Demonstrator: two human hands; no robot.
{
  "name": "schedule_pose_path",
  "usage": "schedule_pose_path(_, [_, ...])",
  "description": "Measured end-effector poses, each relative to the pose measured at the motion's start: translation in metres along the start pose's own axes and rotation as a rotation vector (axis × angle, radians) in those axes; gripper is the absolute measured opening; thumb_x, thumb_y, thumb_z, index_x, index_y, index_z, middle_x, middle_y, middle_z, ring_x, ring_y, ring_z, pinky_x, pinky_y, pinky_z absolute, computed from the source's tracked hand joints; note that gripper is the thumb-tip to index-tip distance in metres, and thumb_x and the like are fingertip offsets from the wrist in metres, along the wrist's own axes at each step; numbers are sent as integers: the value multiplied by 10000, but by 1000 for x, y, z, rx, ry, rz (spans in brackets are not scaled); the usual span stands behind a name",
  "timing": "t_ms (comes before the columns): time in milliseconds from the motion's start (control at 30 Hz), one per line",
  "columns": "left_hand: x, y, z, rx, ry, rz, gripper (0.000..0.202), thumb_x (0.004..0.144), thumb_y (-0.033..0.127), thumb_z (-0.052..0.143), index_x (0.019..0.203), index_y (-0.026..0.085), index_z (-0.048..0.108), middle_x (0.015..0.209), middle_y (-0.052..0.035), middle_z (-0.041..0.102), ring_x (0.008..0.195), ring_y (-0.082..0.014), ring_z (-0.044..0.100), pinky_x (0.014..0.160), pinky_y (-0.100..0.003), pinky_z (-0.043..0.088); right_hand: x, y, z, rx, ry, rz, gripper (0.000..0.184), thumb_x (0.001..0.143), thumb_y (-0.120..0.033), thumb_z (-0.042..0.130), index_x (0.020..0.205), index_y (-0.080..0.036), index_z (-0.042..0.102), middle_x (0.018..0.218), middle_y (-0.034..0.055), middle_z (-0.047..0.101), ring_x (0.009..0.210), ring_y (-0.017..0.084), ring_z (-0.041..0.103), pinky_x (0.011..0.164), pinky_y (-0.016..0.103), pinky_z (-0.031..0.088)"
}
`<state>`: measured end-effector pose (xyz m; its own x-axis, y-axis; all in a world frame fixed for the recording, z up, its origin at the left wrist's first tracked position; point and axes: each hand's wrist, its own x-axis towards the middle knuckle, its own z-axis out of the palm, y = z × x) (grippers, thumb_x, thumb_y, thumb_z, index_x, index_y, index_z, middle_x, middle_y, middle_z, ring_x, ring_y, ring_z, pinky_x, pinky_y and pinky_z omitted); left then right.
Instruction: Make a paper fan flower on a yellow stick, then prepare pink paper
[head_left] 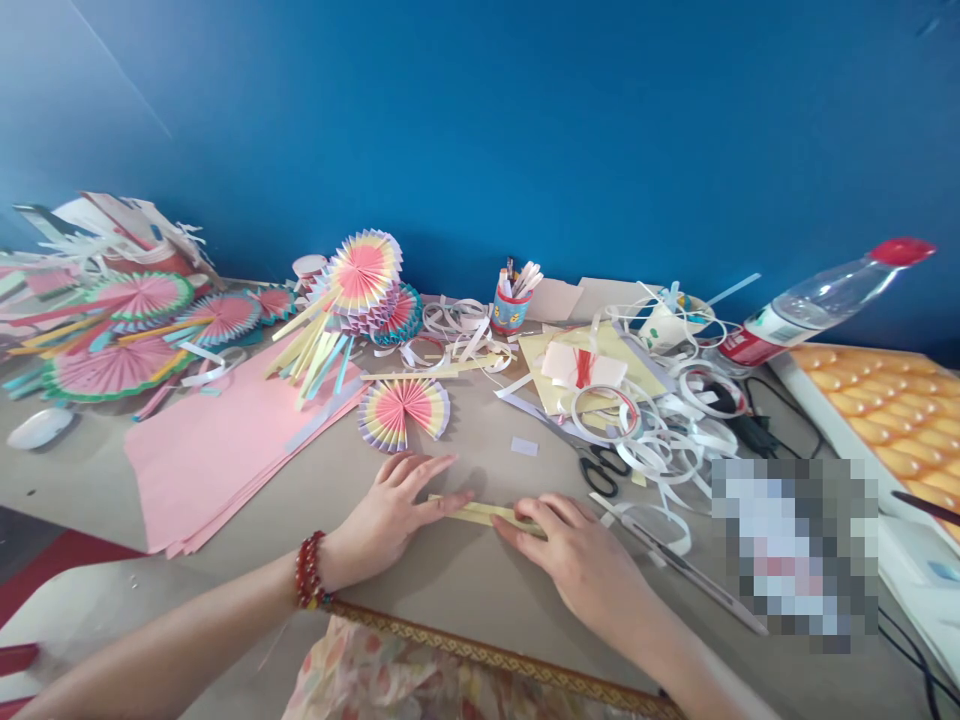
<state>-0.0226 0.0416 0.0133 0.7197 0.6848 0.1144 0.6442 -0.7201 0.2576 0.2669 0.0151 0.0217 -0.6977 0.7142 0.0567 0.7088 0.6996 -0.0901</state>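
A narrow strip of pale yellow paper [480, 513] lies on the table in front of me, between my hands. My left hand [386, 515] rests with fingers stretched out, its thumb touching the strip's left end. The fingers of my right hand [566, 535] are bent and close around the right end, partly hiding it. Just beyond my left hand is a round pleated paper fan [403, 412] in pink, yellow and lilac, with a gap at its lower edge. A small lilac paper piece [525, 446] lies beyond the strip.
Pink paper sheets [225, 450] and finished pleated fans [142, 365] spread to the left. Black-handled scissors [604, 470], curled white strips [660, 450] and a long slim grey tool [682, 568] lie right. A plastic bottle [825, 300] leans farther back, near a pen cup [510, 312].
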Motion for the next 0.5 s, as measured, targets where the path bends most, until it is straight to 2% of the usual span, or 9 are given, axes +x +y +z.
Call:
schedule_pose_path(100, [2, -2, -3, 62, -35, 99, 668, 894, 30, 443, 1434, 424, 416, 1591, -46, 240, 1317, -305, 377, 1066, -518, 323, 0, 0, 0, 2, -16, 4, 567, 823, -2, 549, 1293, -319, 558, 1135, 40, 618, 989, 225, 540, 798, 327, 467])
schedule_pose_path(267, [2, -3, -6, 170, -88, 152, 556, 953, 165, 471, 1455, 394, 396, 1615, -30, 212, 1344, -325, 361, 1049, -509, 344, 0, -1, -1, 10, -23, 17, 531, 840, -14, 550, 1273, -320, 567, 1142, 37, 620, 991, 216, 538, 806, 317, 462])
schedule_pose_path(400, [-6, -7, -9, 251, -110, 198, 546, 971, 184, 448, 1482, 353, 356, 1617, 10, 212, 1419, -314, 266, 1101, -510, 283, 1, -1, -3, 23, -16, 17, 497, 861, -39, 559, 1270, -321, 574, 1133, 35, 625, 998, 208, 532, 818, 313, 450])
schedule_pose_path(500, [-17, -13, -12, 257, -131, 194, 565, 961, 171, 442, 1495, 322, 336, 1607, 9, 249, 1462, -278, 202, 1137, -479, 246, 1, -1, -4, 33, -17, 18, 515, 852, -37, 577, 1277, -327, 574, 1136, 34, 623, 1002, 205, 529, 817, 311, 445])
